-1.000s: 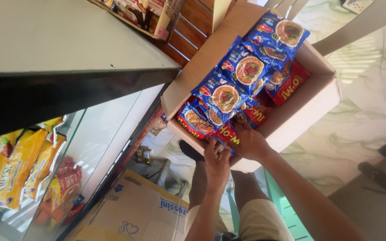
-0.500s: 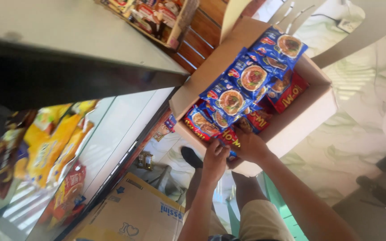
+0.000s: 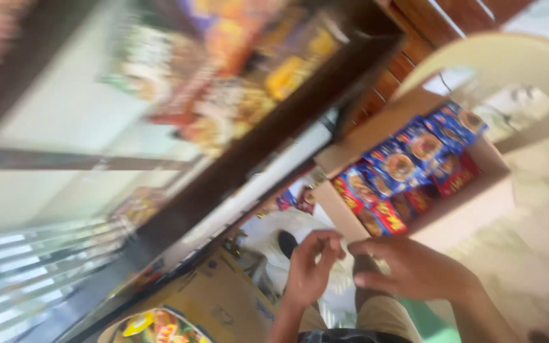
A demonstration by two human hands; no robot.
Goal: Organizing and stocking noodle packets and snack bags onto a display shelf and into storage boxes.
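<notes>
An open cardboard box stands at the right, packed with blue snack packets and red packets. Both my hands are just below the box's near corner, outside it. My left hand has its fingers curled with the tips pinched together; blur hides whether anything is in them. My right hand lies beside it with its fingers stretched toward the left hand, and nothing shows in it. The fingertips of the two hands almost meet. The whole view is smeared by motion.
A dark shelf edge runs diagonally across the middle, with blurred colourful packets above it. A flattened cardboard box lies on the floor at lower left. A cream plastic chair arches behind the box. My khaki shorts show below.
Both hands have come out of the box, where they held a red packet, and now sit below it. The camera has swung sharply, pushing the box to the right.
</notes>
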